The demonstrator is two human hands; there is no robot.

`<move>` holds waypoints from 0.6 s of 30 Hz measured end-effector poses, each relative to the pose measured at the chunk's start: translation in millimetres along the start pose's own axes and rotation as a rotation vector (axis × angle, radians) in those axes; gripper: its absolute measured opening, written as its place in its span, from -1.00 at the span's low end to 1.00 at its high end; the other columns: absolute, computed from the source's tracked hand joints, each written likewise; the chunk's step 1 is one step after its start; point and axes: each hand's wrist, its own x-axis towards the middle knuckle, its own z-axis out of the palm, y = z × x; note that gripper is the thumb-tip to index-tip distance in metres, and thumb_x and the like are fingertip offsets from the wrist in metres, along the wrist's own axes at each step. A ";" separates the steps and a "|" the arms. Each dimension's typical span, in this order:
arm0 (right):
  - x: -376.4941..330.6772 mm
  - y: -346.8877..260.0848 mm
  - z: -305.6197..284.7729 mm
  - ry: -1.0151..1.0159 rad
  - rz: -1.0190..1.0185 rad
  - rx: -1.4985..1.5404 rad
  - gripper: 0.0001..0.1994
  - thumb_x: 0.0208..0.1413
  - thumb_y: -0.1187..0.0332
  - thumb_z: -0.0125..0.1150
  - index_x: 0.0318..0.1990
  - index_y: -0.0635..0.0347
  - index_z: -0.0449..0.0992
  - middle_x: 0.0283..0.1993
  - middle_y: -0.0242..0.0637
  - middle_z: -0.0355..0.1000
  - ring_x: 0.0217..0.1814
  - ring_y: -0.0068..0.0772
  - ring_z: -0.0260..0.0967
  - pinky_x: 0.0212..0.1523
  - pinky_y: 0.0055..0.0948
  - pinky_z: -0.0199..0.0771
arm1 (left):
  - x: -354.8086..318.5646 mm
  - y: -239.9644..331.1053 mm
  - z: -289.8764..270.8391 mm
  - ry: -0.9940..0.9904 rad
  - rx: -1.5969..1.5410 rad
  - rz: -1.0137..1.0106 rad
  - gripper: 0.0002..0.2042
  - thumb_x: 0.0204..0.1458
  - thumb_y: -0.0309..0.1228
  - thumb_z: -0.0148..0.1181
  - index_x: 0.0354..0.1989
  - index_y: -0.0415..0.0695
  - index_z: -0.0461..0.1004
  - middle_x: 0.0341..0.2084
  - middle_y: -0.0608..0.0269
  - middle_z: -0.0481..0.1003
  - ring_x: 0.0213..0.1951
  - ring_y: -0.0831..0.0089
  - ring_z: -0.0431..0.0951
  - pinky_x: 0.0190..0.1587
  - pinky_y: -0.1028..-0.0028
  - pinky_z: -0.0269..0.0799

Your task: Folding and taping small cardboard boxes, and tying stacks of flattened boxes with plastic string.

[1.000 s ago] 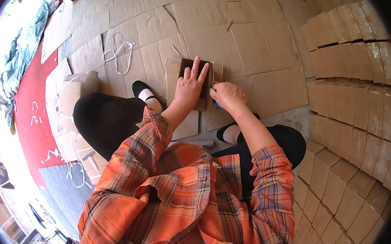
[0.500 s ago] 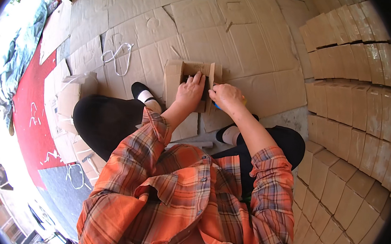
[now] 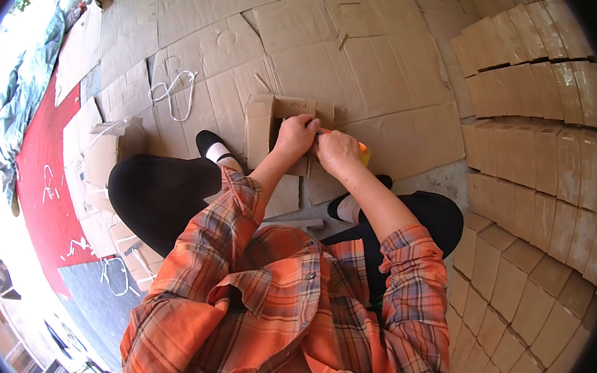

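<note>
A small open cardboard box point(image 3: 258, 127) stands on the floor in front of me, between my feet. My left hand point(image 3: 296, 136) is over the box's right part, its fingers curled at the raised edge or flap there. Right beside it, my right hand point(image 3: 338, 151) is closed around an orange-and-yellow tool point(image 3: 364, 152). Only bits of this tool show past the fingers, so its exact kind cannot be made out. The two hands nearly meet at the box's right side. My left hand and forearm hide part of the dark inside of the box.
Flattened cardboard sheets point(image 3: 233, 46) cover the floor. Tall stacks of closed cartons point(image 3: 528, 157) line the right side. Another carton point(image 3: 114, 142) stands beside my left knee. A loose white strap point(image 3: 179, 94) lies ahead on the left, and a red mat point(image 3: 49, 157) lies farther left.
My left hand has come out of the box opening and moved to its right edge. My right hand has turned and shifted slightly, and more orange of the tool now shows between the hands.
</note>
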 end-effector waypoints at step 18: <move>23.8 21.5 -4.0 -0.102 0.268 0.227 -0.49 -0.03 -0.16 0.07 -0.26 0.14 0.54 -0.18 -0.09 0.48 -0.08 -0.06 0.41 -0.11 -0.14 0.39 | -23.6 -31.4 37.4 -0.089 -0.359 -0.268 -0.76 0.10 -0.33 0.01 -0.24 -0.28 0.41 -0.41 0.06 0.48 -0.40 0.31 0.46 -0.31 0.40 0.38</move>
